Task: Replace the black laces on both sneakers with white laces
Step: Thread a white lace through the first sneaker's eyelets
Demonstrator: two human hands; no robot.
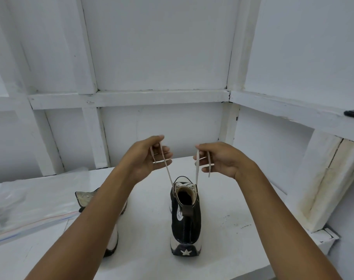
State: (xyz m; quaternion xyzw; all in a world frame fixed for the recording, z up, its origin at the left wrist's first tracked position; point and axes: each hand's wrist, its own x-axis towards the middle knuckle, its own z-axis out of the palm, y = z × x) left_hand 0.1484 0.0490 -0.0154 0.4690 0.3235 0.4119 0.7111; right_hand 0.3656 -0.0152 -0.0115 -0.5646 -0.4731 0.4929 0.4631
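Sneaker (185, 219) stands upright mid-tabletop (232, 229), heel toward the person. Left hand (149, 158) and right hand (218, 158) each have fingers (164, 156) pinching one end of the white lace (168, 171), held up taut. I'd guess that's to even the lengths. Other sneaker (85, 199) lies off left.

Your left hand (149, 156) and right hand (218, 160) each pinch an end of the white lace (169, 174), raised above the upright black sneaker (185, 217) on the white surface (232, 229). The second sneaker (85, 198) lies behind your left forearm, beside a plastic bag (30, 205).
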